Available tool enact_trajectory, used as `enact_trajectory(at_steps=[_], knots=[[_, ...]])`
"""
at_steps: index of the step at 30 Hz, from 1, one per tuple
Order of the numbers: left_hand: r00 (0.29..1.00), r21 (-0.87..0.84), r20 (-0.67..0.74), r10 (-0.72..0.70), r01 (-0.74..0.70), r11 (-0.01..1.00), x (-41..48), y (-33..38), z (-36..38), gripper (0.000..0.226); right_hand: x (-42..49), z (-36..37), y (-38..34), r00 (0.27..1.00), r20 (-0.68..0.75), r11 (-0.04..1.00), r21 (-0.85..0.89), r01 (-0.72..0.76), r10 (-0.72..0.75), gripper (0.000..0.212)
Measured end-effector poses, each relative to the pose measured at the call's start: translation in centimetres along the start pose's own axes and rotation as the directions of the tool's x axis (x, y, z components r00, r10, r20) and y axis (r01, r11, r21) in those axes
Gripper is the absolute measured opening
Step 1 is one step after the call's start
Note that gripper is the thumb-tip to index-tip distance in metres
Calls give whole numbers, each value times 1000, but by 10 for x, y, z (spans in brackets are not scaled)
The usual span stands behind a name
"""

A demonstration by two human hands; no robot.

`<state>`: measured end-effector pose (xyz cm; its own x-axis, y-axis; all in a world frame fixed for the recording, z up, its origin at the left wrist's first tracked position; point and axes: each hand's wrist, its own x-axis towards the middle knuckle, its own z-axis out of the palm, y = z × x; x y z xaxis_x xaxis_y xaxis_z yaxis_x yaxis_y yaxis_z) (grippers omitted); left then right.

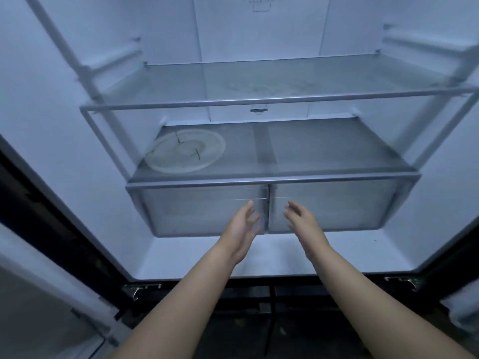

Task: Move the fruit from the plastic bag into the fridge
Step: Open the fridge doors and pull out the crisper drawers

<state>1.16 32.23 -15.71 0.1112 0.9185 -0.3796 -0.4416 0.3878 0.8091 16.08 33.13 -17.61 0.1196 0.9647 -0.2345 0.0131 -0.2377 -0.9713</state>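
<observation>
**Both hands at the fridge drawers, nothing in them**

So we're standing in front of the open fridge (77, 151), both arms reaching in. Our left hand (242, 226) sits at about 6 o'clock, fingers spread loose and palm turned inward, holding nothing. Our right hand (302, 218) is just beside it toward 5 o'clock, also loosely spread and empty, palm facing the left one. They're apart, not touching.

Right behind the hands are two clear drawers, the left drawer (197, 211) and the right drawer (337, 206), both pushed in. Can't tell if fingertips actually touch the fronts.

Above them, the lower shelf (324, 151) has a round glass plate (185, 151) at 9 o'clock. The upper shelf (285, 81) is at 12. Fruit and bag aren't in view.
</observation>
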Motion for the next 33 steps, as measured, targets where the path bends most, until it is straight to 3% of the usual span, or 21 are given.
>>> enact_trajectory(at_steps=[2, 4, 7, 9, 15, 33], knots=[[998, -197, 0, -64, 63, 978, 12, 4, 3, 37, 14, -4, -3, 995, -3, 954, 282, -97, 102, 42], [994, -371, 14, -108, 106, 922, 22, 4, 4, 48, 23, -9, -8, 984, 30, 851, 497, -167, 176, 35], [994, -544, -11, -104, 82, 835, 35, 6, 3, 61, 34, -15, -16, 961, 128, 701, 660, -268, 247, 13], [994, -613, -43, -100, 52, 788, 44, 5, 3, 61, 39, -18, -19, 949, 179, 620, 722, -307, 261, 13], [991, -662, -82, -106, 26, 749, 52, 0, 7, 46, 47, -18, -12, 944, 231, 500, 804, -321, 234, 12], [998, -656, 1, -59, 45, 753, 9, -16, 3, 41, 7, -19, 0, 966, 203, 516, 817, -259, 163, 14]])
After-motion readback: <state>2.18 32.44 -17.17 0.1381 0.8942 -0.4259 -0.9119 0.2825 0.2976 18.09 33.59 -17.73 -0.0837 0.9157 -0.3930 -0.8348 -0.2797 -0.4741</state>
